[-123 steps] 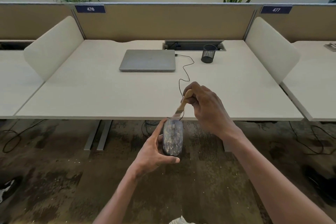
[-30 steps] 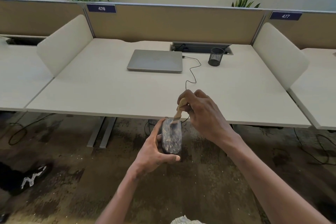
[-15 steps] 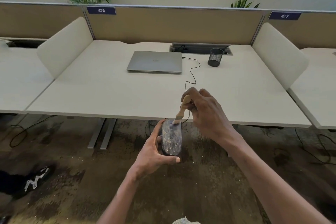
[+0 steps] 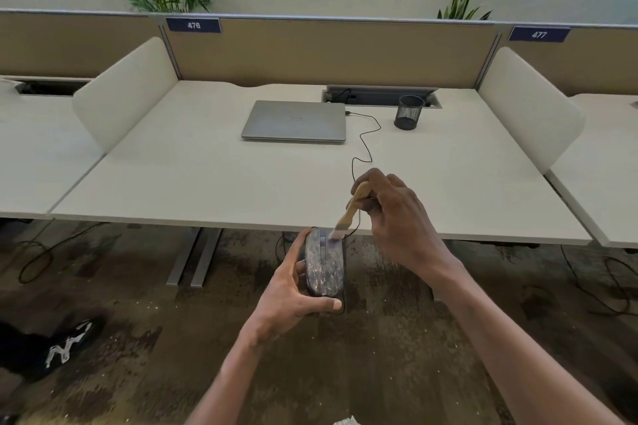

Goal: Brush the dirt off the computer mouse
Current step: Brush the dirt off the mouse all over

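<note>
Just off the near edge of the white rectangular desk, over the dark stained floor, the left hand holds a dark, dirt-mottled computer mouse in the air. The thumb lies curled across the mouse's rear end, and the fingers wrap round its left side, one fingertip reaching up near the front. The mouse points away from the person, its scroll wheel at the far end, its top blotched with pale grime.

The right hand grips a small brush with a light wooden handle, fingers curled tightly round the upper part of the handle. The brush slants down and to the left, its pale bristles touching the front right part of the mouse, beside the wheel.

A thin black cable winds across the desk from the hands toward a closed silver laptop lying toward the far edge, near its middle. To the right of the laptop, near the far edge, stands a black mesh pen cup, just in front of a grey cable tray set into the desk. White curved side screens stand along the left and right edges. A black shoe with white markings lies on the floor at lower left.
</note>
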{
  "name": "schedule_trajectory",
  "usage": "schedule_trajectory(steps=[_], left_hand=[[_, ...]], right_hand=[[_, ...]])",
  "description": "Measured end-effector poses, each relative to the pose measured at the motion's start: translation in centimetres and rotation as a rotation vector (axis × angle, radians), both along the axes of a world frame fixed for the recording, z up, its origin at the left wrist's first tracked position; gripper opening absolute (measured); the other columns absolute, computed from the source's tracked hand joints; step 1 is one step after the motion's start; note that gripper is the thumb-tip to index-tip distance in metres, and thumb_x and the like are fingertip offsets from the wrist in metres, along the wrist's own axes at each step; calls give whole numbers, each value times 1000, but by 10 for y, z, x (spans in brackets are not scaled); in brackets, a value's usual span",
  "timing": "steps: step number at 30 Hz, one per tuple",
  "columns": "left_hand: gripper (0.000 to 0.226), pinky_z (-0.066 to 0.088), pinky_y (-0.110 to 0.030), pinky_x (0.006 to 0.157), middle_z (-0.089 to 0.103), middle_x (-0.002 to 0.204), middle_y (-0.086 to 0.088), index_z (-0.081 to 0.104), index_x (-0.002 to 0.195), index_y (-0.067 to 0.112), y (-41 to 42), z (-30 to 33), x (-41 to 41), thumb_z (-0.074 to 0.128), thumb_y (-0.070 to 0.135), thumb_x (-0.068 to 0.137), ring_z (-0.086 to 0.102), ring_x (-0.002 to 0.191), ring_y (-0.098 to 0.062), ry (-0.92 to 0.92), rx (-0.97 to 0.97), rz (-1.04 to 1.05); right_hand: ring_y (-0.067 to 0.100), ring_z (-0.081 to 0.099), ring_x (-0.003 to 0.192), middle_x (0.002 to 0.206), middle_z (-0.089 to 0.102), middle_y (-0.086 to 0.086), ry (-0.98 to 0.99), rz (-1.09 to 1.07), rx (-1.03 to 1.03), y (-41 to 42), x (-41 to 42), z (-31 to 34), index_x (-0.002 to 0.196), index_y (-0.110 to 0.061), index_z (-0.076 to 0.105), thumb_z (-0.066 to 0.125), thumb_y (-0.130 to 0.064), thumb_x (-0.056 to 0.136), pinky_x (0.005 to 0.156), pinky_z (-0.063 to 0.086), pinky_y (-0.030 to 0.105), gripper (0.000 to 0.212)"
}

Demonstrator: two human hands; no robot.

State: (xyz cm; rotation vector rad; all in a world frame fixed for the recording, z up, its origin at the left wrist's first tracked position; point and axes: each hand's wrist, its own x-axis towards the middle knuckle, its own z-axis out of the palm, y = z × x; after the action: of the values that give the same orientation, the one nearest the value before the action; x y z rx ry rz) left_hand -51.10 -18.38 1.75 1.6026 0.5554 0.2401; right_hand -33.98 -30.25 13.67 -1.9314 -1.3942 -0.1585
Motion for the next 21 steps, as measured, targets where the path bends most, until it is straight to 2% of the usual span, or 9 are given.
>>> schedule_trajectory(steps=[4, 6, 8, 14, 18, 21], left_hand=[[139, 50, -54, 113, 53, 148, -6, 21, 160, 49, 1, 0, 0, 103, 33, 49, 57, 136, -24, -9, 1, 0], [136, 51, -54, 112, 55, 147, -7, 22, 158, 53, 1, -1, -1, 103, 30, 50, 59, 135, -24, -14, -1, 3], [134, 51, -53, 112, 55, 148, -7, 24, 154, 56, 1, -3, -2, 103, 29, 50, 59, 136, -26, -21, 0, 8], [132, 51, -54, 112, 55, 148, -7, 25, 153, 57, 2, -4, -2, 103, 28, 51, 59, 136, -26, -47, -10, 15], [131, 51, -53, 111, 57, 147, -6, 26, 154, 55, 2, -7, -2, 103, 22, 54, 61, 134, -24, -63, -12, 10], [133, 51, -51, 112, 56, 148, -5, 25, 158, 50, 2, -9, -1, 103, 24, 54, 61, 134, -21, -60, -5, 13]], right_hand=[[16, 56, 86, 82, 51, -25, 0, -12, 7, 3, 2, -1, 106, -16, 54, 60, 5, 93, 66, 54, 38, 25], [15, 57, 88, 85, 56, -21, 2, 13, -20, 2, 0, -3, 105, -19, 53, 60, 4, 93, 68, 55, 36, 27], [13, 56, 89, 89, 62, -15, 8, 15, -22, 1, 1, -5, 105, -22, 51, 60, 3, 94, 67, 52, 30, 29], [3, 47, 84, 89, 56, -19, 6, -46, 30, 6, 5, -11, 107, -17, 54, 61, 3, 94, 63, 38, 12, 24], [10, 53, 84, 83, 56, -21, 8, -16, 8, 3, 6, -15, 103, -24, 50, 61, 3, 93, 63, 46, 21, 31], [10, 56, 86, 86, 60, -17, 39, -13, 32, 2, 11, -15, 102, -28, 48, 61, 3, 93, 65, 47, 21, 35]])
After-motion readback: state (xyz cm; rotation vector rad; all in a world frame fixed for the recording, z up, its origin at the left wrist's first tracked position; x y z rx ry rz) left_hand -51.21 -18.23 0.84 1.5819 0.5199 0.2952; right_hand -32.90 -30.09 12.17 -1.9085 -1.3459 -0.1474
